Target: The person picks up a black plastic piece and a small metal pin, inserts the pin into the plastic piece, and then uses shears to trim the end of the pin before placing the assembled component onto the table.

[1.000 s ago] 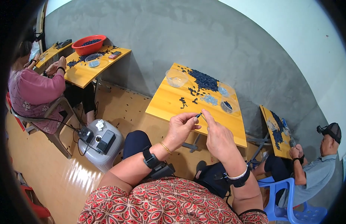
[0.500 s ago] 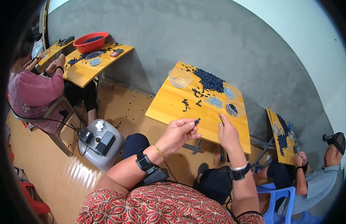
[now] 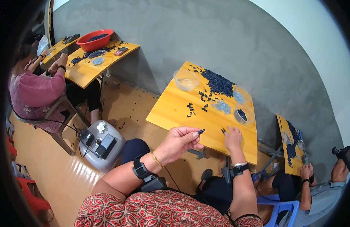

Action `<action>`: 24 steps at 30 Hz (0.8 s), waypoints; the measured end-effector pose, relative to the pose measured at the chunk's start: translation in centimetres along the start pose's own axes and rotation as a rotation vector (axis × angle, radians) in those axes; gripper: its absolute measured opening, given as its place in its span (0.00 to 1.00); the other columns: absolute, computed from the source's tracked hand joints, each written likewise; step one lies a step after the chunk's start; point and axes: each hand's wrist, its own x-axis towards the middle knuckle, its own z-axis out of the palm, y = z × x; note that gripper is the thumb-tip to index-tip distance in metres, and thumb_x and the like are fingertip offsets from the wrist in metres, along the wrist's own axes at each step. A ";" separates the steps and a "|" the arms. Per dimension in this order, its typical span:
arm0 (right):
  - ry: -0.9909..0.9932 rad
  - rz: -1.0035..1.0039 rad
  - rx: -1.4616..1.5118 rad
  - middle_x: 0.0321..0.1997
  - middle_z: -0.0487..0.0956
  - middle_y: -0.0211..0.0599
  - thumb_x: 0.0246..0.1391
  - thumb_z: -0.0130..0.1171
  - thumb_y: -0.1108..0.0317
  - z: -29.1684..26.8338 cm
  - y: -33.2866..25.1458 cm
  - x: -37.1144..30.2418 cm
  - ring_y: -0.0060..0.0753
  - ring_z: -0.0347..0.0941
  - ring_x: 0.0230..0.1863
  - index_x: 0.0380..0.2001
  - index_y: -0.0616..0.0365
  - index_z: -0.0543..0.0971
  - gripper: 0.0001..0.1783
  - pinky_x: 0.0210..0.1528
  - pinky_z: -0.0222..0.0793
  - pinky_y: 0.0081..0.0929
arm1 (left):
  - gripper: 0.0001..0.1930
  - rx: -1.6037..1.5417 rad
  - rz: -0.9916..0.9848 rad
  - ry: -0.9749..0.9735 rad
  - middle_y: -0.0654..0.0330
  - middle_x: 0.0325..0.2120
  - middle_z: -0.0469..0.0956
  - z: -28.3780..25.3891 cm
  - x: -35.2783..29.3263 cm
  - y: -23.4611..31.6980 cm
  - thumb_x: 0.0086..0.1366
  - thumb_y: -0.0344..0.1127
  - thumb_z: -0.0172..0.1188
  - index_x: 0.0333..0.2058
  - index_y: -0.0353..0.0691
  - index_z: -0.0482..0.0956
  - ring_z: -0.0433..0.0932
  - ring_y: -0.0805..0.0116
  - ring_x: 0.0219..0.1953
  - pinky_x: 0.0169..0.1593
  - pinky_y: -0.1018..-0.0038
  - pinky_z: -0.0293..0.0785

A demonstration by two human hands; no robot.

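Above the near edge of the yellow table (image 3: 171,106), my left hand (image 3: 180,140) is closed, pinching a small dark blue plastic part (image 3: 201,131) between thumb and fingertips. My right hand (image 3: 233,138) is low over the table's near right part, closed around dark tweezers (image 3: 223,130) whose two tips point away to the left and stand apart. Beyond it lie a scatter of small light grey-blue pieces (image 3: 221,106) and several loose dark parts (image 3: 190,109). A large heap of dark parts (image 3: 218,82) covers the far side.
A clear bowl (image 3: 186,80) stands at the table's far left, and a clear tub (image 3: 243,114) with dark parts at the right. A grey stool (image 3: 103,151) carries black devices. Co-workers sit left, by a red basin (image 3: 94,41), and right, on a blue chair (image 3: 277,206).
My right hand has come down and away from me toward the tabletop, and the tweezers' tips now show. My left hand still pinches the part, slightly lower in view. The view has shifted a little.
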 end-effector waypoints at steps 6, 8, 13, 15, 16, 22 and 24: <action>-0.351 -0.065 1.651 0.31 0.71 0.27 0.52 0.51 0.72 -11.3 -5.7 -0.9 0.15 0.67 0.32 0.38 0.62 0.69 0.10 0.34 0.66 0.14 | 0.09 0.157 0.008 0.037 0.58 0.26 0.75 -0.2 0.8 -1.2 0.59 0.27 0.51 0.38 0.32 0.74 0.76 0.69 0.30 0.38 0.71 0.76; -0.370 -0.076 1.678 0.29 0.71 0.29 0.52 0.51 0.71 -13.7 -7.2 -1.6 0.17 0.67 0.30 0.37 0.62 0.69 0.09 0.34 0.65 0.16 | 0.09 0.206 0.003 0.031 0.58 0.28 0.75 0.1 0.8 -1.3 0.59 0.27 0.51 0.37 0.32 0.74 0.76 0.70 0.30 0.37 0.72 0.77; -0.455 -0.117 1.687 0.31 0.70 0.28 0.52 0.51 0.73 -14.1 -7.5 -1.9 0.16 0.67 0.31 0.35 0.61 0.69 0.07 0.34 0.66 0.15 | 0.10 0.257 -0.012 0.018 0.58 0.30 0.76 0.8 0.6 -1.7 0.59 0.29 0.52 0.38 0.31 0.74 0.76 0.72 0.27 0.34 0.79 0.75; -0.451 -0.099 1.660 0.30 0.70 0.27 0.51 0.52 0.73 -13.9 -7.3 -1.8 0.15 0.67 0.30 0.35 0.61 0.69 0.07 0.34 0.66 0.15 | 0.10 0.291 -0.023 0.009 0.58 0.31 0.76 1.2 0.4 -1.5 0.60 0.29 0.52 0.38 0.31 0.74 0.76 0.73 0.27 0.34 0.79 0.75; -0.448 -0.083 1.634 0.30 0.70 0.27 0.51 0.52 0.74 -13.8 -7.3 -1.8 0.15 0.67 0.30 0.34 0.60 0.69 0.06 0.34 0.66 0.14 | 0.10 0.293 -0.028 -0.001 0.58 0.31 0.76 1.2 0.4 -1.5 0.60 0.29 0.52 0.39 0.31 0.74 0.76 0.73 0.27 0.34 0.80 0.75; -0.491 -0.026 1.780 0.28 0.70 0.26 0.50 0.52 0.74 -13.3 -7.5 -2.0 0.15 0.66 0.29 0.32 0.60 0.69 0.05 0.33 0.65 0.13 | 0.09 0.274 -0.019 0.039 0.57 0.30 0.76 1.7 0.3 -1.6 0.60 0.28 0.51 0.38 0.31 0.74 0.76 0.72 0.27 0.33 0.80 0.75; -0.494 -0.008 1.817 0.28 0.70 0.26 0.51 0.52 0.74 -13.2 -7.8 -2.2 0.15 0.66 0.29 0.32 0.60 0.69 0.05 0.33 0.65 0.13 | 0.08 0.256 -0.021 0.083 0.57 0.29 0.76 1.6 0.5 -1.7 0.60 0.28 0.51 0.37 0.31 0.74 0.77 0.71 0.27 0.33 0.80 0.75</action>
